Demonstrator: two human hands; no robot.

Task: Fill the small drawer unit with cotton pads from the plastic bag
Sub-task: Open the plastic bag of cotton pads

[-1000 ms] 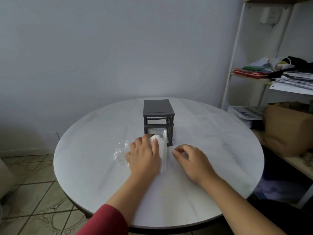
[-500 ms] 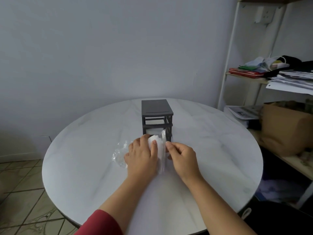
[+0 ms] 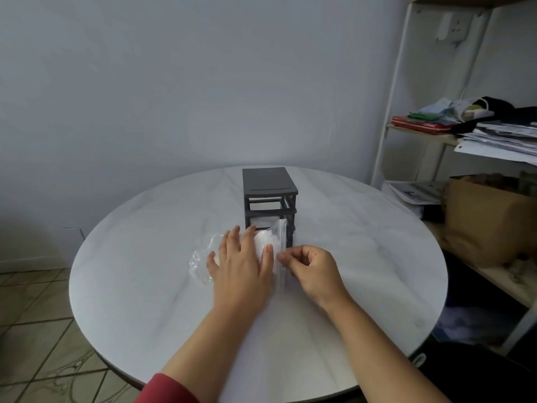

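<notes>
From the head view, a clear plastic bag of white cotton pads lay on the round white table, just in front of the dark grey drawer unit. The left hand rested flat on the bag, fingers spread over the pads. The right hand pinched the bag's upright open edge between thumb and forefinger, its other fingers curled. The unit stood upright near the table's middle, with 1 drawer showing white inside.
</notes>
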